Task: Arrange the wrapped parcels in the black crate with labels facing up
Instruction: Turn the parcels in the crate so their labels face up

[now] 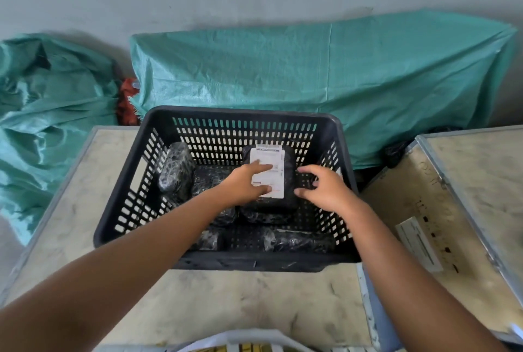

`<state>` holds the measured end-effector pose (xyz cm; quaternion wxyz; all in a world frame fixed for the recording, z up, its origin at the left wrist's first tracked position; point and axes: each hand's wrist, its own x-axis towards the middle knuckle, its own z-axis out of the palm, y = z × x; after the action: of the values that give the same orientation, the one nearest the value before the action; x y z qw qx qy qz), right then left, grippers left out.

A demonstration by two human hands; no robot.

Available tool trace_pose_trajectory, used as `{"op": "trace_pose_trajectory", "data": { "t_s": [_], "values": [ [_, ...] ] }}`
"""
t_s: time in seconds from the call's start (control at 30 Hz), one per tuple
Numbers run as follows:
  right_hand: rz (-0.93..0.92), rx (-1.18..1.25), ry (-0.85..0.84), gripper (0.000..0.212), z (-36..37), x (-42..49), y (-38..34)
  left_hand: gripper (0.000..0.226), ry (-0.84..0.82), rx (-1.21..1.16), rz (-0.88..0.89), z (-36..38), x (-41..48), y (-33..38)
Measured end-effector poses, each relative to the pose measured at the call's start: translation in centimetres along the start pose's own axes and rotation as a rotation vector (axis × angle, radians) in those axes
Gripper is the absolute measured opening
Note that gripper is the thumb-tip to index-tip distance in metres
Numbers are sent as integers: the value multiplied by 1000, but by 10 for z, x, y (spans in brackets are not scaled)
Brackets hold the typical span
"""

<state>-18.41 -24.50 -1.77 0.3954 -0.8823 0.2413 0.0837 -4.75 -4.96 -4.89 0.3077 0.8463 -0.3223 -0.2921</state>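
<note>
Parcels: you had several black-wrapped parcels lying in the black crate (336,136), which stood on the worktop (226,295).
Labelled parcel: the labelled parcel (288,162) sat highest, toward the crate's far right, with its white label (271,159) facing up.
Long axis: that parcel and its label ran lengthwise away from you, near end toward your wrists, far end toward the crate's back wall.
Left hand: your left hand (243,186) lay on the label's near left part, fingers spread, thumb and forefinger resting on the paper; it pinched nothing that you could make out.
Right hand: your right hand (325,189) hung just beside the parcel's right edge, fingers curled and apart; whether the fingertips touched the wrap, you could not tell from this view.
Nearer hand: the left was the one already on the parcel, so the coming move looked to turn on it, with the right ready to steady the far side.
Other parcels: an upright parcel (177,172) leaned near the left wall, a flat parcel (210,179) lay beside your left wrist, and a long parcel (297,241) lay crosswise along the near wall. None of these showed a label.
Judgement: one label was up; the rest probably wanted turning.
Surroundings: green sacks (311,74) lay behind the crate.
</note>
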Motion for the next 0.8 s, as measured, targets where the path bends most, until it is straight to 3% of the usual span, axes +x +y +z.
{"op": "trace_pose_trajectory", "data": {
  "t_s": [0.07, 0.17, 0.3, 0.4, 0.6, 0.8],
  "values": [
    [8, 18, -54, 37, -5, -19, 4, 52, -82, -63, 38, 0, -17, 6],
    [38, -70, -220, 36, -2, -37, 5, 44, -218, -47, 71, 6, -35, 10],
    [38, -249, -386, 34, 17, -49, 10, 56, -364, 71, 128, 19, -42, 10],
    [16, -274, -348, 35, 25, -50, 17, 75, -439, 125, 142, 29, -45, 4],
    [-36, -162, -114, 37, 31, -50, 20, 97, -367, 411, 194, 40, -39, 6],
    [-53, -107, -79, 26, 32, -49, 20, 77, -261, 295, 240, 40, -36, 6]
  ]
}}
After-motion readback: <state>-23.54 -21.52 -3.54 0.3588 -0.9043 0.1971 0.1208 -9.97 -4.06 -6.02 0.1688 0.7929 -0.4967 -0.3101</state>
